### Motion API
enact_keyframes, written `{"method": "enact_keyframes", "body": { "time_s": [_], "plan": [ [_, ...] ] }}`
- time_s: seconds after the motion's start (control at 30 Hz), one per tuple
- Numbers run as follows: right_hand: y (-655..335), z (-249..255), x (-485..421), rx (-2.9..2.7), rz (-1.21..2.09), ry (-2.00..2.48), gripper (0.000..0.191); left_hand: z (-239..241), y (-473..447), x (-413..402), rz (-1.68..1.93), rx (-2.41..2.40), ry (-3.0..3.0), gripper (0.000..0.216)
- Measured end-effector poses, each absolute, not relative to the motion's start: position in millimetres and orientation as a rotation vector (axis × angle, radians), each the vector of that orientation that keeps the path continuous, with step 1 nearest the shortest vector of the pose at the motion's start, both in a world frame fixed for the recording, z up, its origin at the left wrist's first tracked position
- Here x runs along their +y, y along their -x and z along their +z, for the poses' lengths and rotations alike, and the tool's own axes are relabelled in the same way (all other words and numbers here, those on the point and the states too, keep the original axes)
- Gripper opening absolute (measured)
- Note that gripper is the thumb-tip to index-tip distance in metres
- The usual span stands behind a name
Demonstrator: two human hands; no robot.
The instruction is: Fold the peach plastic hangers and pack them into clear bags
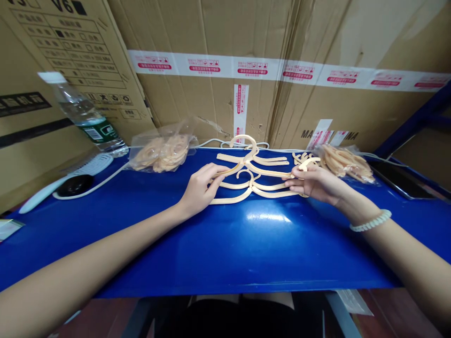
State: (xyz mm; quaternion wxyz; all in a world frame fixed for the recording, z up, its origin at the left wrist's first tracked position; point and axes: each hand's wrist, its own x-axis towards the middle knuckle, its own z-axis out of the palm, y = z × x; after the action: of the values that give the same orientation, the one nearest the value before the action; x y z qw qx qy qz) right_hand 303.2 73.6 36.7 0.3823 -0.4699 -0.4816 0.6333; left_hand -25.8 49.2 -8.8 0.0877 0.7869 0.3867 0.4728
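Observation:
Several cream plastic hangers [260, 180] lie overlapped on the blue table [246, 244], hooks pointing away from me. My left hand [200, 190] grips the left arm of the front hanger, fingers curled over it. My right hand [315, 183] pinches the right end of the same hanger between thumb and fingers. A white bead bracelet [370, 221] sits on my right wrist.
A clear bag of cream rings [164, 151] lies at the back left, another bag of cream parts [347, 162] at the back right. A water bottle [86, 117], a white fan-like device [66, 183] and cardboard boxes [246, 61] stand behind. A dark tray [398, 180] lies right.

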Motion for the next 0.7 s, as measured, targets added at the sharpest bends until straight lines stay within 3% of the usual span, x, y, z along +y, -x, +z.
{"method": "enact_keyframes", "body": {
  "time_s": [0.4,0.7],
  "plan": [
    [-302.2,40.0,72.1,-1.26,1.622,1.194,0.021,-8.3,26.2,49.2,1.392,1.135,-2.368,0.02],
    [-303.0,33.2,74.3,-1.44,1.369,1.163,0.033,-10.9,26.7,49.6,1.385,1.106,-2.394,0.021]
  ]
}}
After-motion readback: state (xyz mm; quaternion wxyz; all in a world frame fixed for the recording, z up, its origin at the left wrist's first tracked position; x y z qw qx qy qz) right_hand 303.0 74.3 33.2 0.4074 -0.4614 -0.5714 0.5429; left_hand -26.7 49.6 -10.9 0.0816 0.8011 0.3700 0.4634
